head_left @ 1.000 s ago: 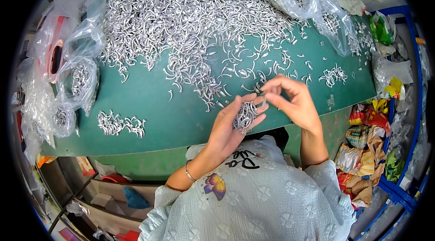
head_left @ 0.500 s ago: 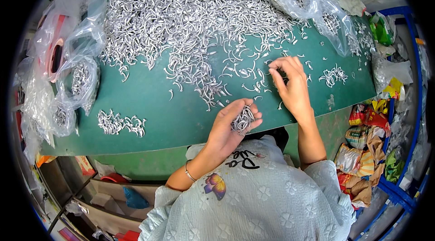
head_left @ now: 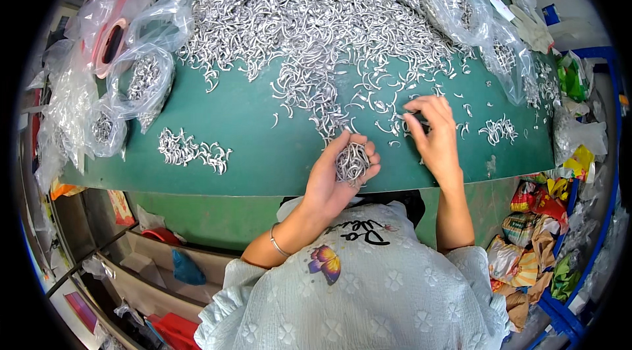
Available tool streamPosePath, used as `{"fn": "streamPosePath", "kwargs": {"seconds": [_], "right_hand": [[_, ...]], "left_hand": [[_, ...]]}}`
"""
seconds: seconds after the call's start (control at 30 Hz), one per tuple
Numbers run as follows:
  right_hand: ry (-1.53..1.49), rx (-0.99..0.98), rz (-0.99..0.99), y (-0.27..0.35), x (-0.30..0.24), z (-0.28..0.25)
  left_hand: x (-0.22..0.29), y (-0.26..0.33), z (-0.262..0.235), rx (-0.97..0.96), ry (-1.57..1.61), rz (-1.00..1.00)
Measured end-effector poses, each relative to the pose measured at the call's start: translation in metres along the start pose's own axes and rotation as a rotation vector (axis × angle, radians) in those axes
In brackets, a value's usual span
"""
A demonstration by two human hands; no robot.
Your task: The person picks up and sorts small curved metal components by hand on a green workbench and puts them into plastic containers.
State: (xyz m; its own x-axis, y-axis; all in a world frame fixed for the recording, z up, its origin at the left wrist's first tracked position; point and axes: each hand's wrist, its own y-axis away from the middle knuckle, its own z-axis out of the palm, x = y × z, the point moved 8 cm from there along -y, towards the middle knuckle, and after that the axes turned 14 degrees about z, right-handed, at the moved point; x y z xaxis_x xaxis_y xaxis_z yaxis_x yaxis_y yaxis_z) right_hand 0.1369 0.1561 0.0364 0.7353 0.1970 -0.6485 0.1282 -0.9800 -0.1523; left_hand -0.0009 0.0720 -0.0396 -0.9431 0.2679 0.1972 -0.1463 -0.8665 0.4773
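My left hand [head_left: 327,182] is cupped palm up near the table's front edge, its fingers curled round a handful of small curved silver metal pieces [head_left: 352,164]. To its right, my right hand [head_left: 434,129] is just above the table among scattered pieces of the same kind. Its thumb and index fingertips nearly meet, and whatever is between them is too small to make out. Beyond both hands a large heap of the curved metal pieces [head_left: 296,14] covers the back of the green table [head_left: 257,169], with a tongue of them reaching toward my left hand.
A small pile of pieces [head_left: 191,152] lies at the left and another [head_left: 498,131] at the right. Clear plastic bags with pieces in them flank the heap, one on the left [head_left: 141,83] and one on the right [head_left: 461,14]. Colourful packages [head_left: 520,228] stand beside a blue rack [head_left: 602,152].
The view has shifted, so the table appears higher and farther right. My left hand has turned a little and sits closer to the tongue of pieces. My right hand keeps nearly the same pose.
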Motion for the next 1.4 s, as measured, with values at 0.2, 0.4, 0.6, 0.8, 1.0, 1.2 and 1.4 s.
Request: {"fn": "streamPosePath", "kwargs": {"seconds": [0.2, 0.4, 0.6, 0.8, 1.0, 1.2, 1.4], "right_hand": [[0.164, -0.133, -0.093, 0.010, -0.024, 0.032], [-0.111, -0.155, -0.021, 0.008, -0.012, 0.017], [0.157, -0.198, -0.057, 0.007, -0.014, 0.038], [-0.299, -0.364, 0.010, 0.009, -0.030, 0.014], [-0.018, -0.072, 0.052, -0.012, -0.004, 0.015], [-0.053, -0.064, 0.039, -0.018, 0.001, 0.014], [-0.625, -0.464, 0.277, 0.004, -0.011, 0.018]], "left_hand": [[-0.017, 0.006, -0.001, -0.047, 0.044, -0.078], [-0.015, 0.009, -0.007, 0.060, -0.075, -0.026], [-0.019, 0.009, -0.009, 0.010, -0.077, -0.055], [-0.013, 0.007, -0.001, 0.108, -0.112, -0.005], [-0.016, 0.002, 0.003, -0.011, -0.069, -0.057], [-0.016, 0.002, -0.001, -0.013, -0.078, -0.058], [-0.011, 0.001, 0.010, 0.107, -0.149, 0.007]]}}
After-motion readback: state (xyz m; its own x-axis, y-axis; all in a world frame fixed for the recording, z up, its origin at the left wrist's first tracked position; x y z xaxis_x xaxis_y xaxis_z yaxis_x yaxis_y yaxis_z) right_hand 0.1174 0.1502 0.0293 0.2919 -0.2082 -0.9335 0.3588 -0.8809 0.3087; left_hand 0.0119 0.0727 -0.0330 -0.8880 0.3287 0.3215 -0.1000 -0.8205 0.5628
